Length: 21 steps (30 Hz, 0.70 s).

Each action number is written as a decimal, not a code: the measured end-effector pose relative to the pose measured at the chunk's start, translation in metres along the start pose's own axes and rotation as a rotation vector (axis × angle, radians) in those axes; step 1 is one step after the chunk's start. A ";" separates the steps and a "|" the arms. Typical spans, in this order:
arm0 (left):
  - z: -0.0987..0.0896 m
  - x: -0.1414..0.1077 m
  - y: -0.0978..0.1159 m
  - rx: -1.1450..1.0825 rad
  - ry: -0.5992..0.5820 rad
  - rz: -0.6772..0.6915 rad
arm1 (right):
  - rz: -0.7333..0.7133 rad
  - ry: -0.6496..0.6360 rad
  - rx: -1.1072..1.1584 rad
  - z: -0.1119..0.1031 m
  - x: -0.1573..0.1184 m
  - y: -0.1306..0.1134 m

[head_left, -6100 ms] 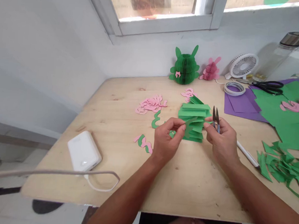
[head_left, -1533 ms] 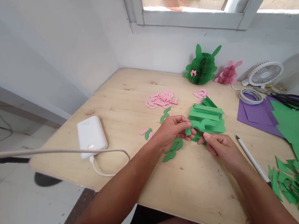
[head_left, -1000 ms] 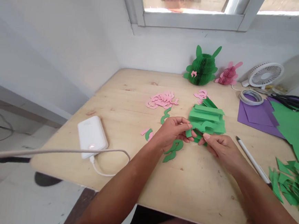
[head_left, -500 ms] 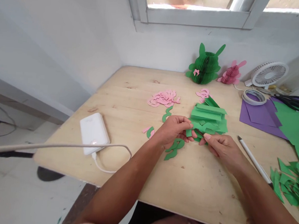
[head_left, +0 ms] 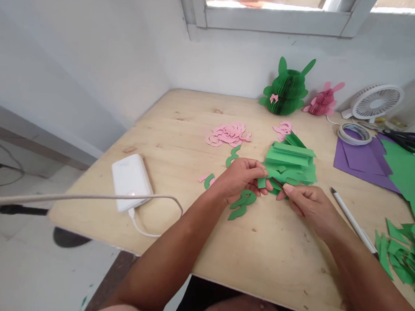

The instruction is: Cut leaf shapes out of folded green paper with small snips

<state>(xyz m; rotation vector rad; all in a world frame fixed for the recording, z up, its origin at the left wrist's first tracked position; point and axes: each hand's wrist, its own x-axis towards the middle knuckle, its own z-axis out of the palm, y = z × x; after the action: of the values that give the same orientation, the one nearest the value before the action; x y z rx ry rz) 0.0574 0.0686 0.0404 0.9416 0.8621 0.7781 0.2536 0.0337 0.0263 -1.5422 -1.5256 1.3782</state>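
Observation:
My left hand (head_left: 246, 177) pinches a small green paper piece (head_left: 262, 183) between thumb and fingers. Closed around a thin dark tool (head_left: 276, 182), my right hand (head_left: 306, 201) holds its tip against that paper; most of the tool is hidden in the fingers, so its kind is unclear. Just behind both hands lies a stack of folded green paper (head_left: 289, 157). Curved green cutouts (head_left: 241, 207) rest on the table beside my left wrist, and another wavy green cutout (head_left: 232, 156) lies behind that hand.
Pink cutouts (head_left: 227, 134) are heaped at mid-table. A white power bank (head_left: 131, 180) with its cable sits at left. At right are a pen (head_left: 353, 219), green scraps (head_left: 406, 257), purple paper (head_left: 361, 158), tape (head_left: 354, 134) and scissors (head_left: 408, 138). Paper figures (head_left: 287, 92) and a fan (head_left: 377, 102) stand behind.
The whole view has shifted very slightly. Both hands keep nearly the same position and grip, with the dark tool still at the green paper.

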 end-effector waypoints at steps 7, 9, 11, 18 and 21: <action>0.000 0.001 0.000 -0.008 0.003 -0.002 | 0.006 -0.006 -0.001 0.000 0.000 -0.001; 0.000 0.001 -0.001 -0.009 0.003 -0.006 | 0.005 -0.006 0.005 0.001 0.000 -0.001; -0.001 0.001 -0.001 -0.012 0.005 -0.007 | 0.007 -0.005 0.009 0.001 0.000 -0.001; 0.000 0.000 0.000 -0.002 0.013 -0.017 | -0.009 0.001 -0.004 0.000 0.001 0.002; 0.000 0.000 0.001 0.002 0.015 -0.019 | -0.008 0.002 -0.002 0.000 0.001 0.002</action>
<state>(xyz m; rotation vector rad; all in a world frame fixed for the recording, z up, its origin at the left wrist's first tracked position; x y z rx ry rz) 0.0575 0.0686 0.0413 0.9288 0.8838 0.7696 0.2542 0.0341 0.0239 -1.5370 -1.5311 1.3708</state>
